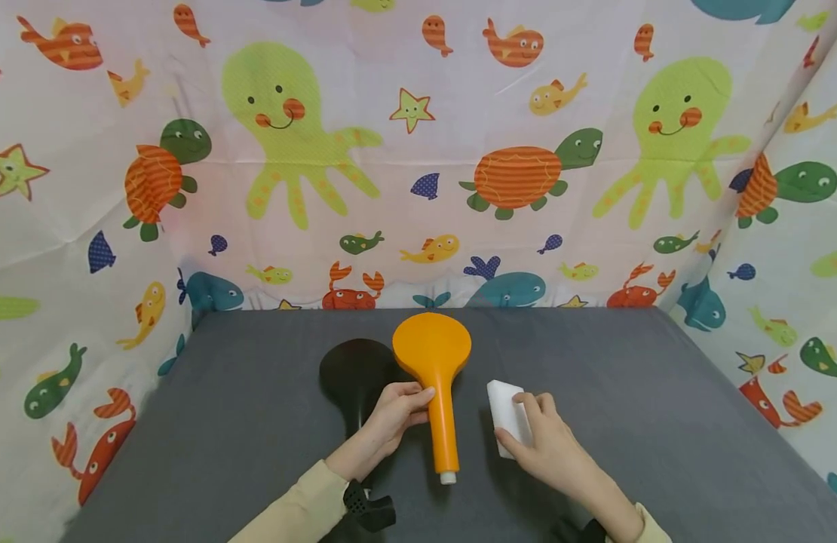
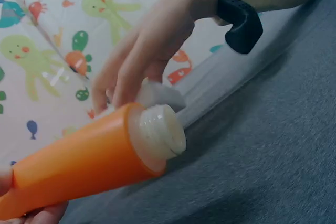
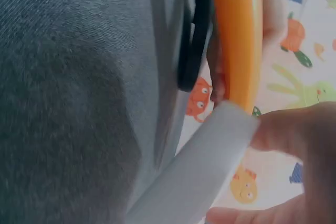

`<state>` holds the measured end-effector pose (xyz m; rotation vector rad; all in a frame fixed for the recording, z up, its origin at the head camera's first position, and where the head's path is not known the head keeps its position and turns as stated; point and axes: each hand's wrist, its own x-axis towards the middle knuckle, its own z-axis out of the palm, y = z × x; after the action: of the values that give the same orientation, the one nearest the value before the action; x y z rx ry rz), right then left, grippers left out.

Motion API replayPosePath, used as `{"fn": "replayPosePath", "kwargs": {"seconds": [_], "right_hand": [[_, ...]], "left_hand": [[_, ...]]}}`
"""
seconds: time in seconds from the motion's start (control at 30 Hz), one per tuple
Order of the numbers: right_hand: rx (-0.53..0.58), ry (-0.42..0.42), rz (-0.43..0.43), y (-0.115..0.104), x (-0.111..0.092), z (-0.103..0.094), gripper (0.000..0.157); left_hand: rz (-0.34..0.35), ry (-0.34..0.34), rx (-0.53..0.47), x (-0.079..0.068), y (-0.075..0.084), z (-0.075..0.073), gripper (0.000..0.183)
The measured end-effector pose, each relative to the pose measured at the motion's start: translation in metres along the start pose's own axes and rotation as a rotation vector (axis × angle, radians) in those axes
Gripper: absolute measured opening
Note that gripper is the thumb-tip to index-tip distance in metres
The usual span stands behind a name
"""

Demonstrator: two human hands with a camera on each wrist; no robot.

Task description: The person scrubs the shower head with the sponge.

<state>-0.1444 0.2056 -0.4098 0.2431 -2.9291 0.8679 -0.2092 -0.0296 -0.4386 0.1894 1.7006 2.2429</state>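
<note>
2 paddles (image 1: pixel 432 343) — 1 white block (image 1: pixel 505 413)

There are two hands (image 1: pixel 395 415) (image 1: pixel 553 446), one orange paddle (image 1: pixel 439 373), one white block (image 1: pixel 507 413) and apparently one half-hidden black paddle (image 1: pixel 354 375).

Orange, smooth plastic-looking paddle w/ round flat head & straight tubular handle (image 1: pixel 437 366): ctr of head view, head up, handle running down & slightly R. L hand (image 1: pixel 397 413) grips it at top of handle; shadow below, so it's off the tabletop. Round white end plug (image 1: pixel 448 478) sticks out at handle btm; L wrist view shows it ridged, approx. ctr, pointing R.

White rectangular foam-like block (image 1: pixel 505 411): R of ctr in head view, long side near-vert., top tipped L, just beside handle, apart from it. R hand (image 1: pixel 547 437) holds it betw. thumb & fingers. R wrist view: block blurred, diag. across btm ctr, overlapping part of handle.
</note>
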Motion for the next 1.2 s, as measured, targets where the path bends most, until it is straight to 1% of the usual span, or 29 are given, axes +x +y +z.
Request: {"fn": "replayPosePath", "kwargs": {"seconds": [0.07,0.17,0.23,0.33,0.5,0.57,0.7,0.97,1.1,1.2], "right_hand": [[-0.049,0.018,-0.008,-0.001,0.000,0.006,0.051],[-0.116,0.041,-0.049,-0.002,-0.001,0.016,0.051],[-0.150,0.053,-0.076,-0.004,-0.003,0.021,0.051],[-0.179,0.053,-0.081,-0.007,-0.005,0.024,0.051],[-0.206,0.034,-0.064,-0.008,-0.005,0.029,0.054],[-0.217,0.034,-0.063,-0.006,-0.005,0.031,0.054],[-0.228,0.043,-0.062,-0.003,-0.007,0.035,0.053],[-0.267,0.068,-0.089,-0.004,-0.005,0.038,0.056],[-0.279,0.056,-0.084,-0.004,-0.006,0.038,0.057],[-0.295,0.028,-0.055,-0.004,-0.007,0.038,0.058]], "left_hand": [[-0.030,0.005,0.016,0.002,-0.004,0.003,0.018],[-0.071,0.011,0.039,0.004,-0.010,0.006,0.019],[-0.087,0.009,0.048,0.004,-0.014,0.008,0.020],[-0.104,0.004,0.048,0.003,-0.019,0.011,0.021],[-0.123,0.016,0.041,0.005,-0.025,0.014,0.018],[-0.132,0.026,0.037,0.006,-0.026,0.015,0.017],[-0.143,0.025,0.033,0.005,-0.030,0.016,0.017],[-0.137,0.031,0.039,0.007,-0.031,0.011,0.020],[-0.149,0.029,0.071,0.007,-0.032,0.012,0.027],[-0.155,0.045,0.139,0.007,-0.032,0.013,0.032]]}}
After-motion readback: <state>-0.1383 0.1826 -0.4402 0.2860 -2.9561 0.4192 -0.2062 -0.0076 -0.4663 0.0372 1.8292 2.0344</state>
